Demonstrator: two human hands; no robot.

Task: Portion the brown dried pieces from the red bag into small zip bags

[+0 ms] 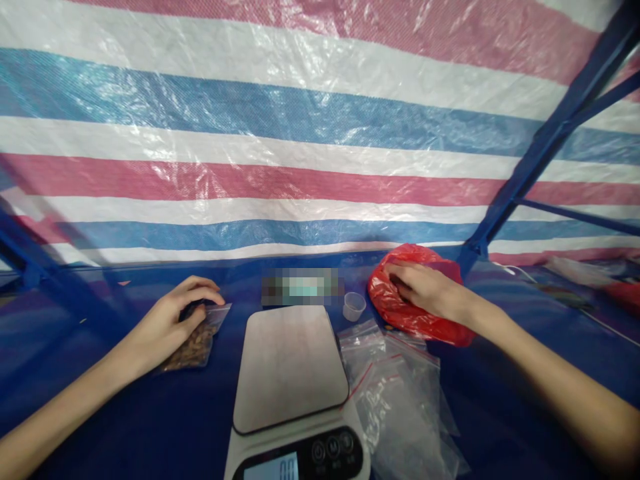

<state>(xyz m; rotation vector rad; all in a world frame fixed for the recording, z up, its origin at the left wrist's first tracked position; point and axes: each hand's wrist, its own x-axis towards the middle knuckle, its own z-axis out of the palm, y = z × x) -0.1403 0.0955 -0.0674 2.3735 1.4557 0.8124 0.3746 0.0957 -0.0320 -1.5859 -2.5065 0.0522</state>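
My left hand [167, 323] rests over a small clear zip bag [193, 347] filled with brown pieces. Its thumb and fingers are curved with a gap between them, the thumb lying on the bag. On the right, my right hand [425, 287] reaches into the mouth of a red plastic bag [395, 310]. Its fingers curl down and the fingertips are hidden inside, so what they hold cannot be made out. Between the hands stands a kitchen scale [290, 373] with a bare plate and a lit display [273, 467].
A small clear plastic cup [354, 307] stands behind the scale, beside a blurred-out item [303, 287]. Several flat clear zip bags [405, 407] overlap to the scale's right. Blue metal bars [530, 160] and a striped tarp [300, 127] bound the blue surface [125, 427].
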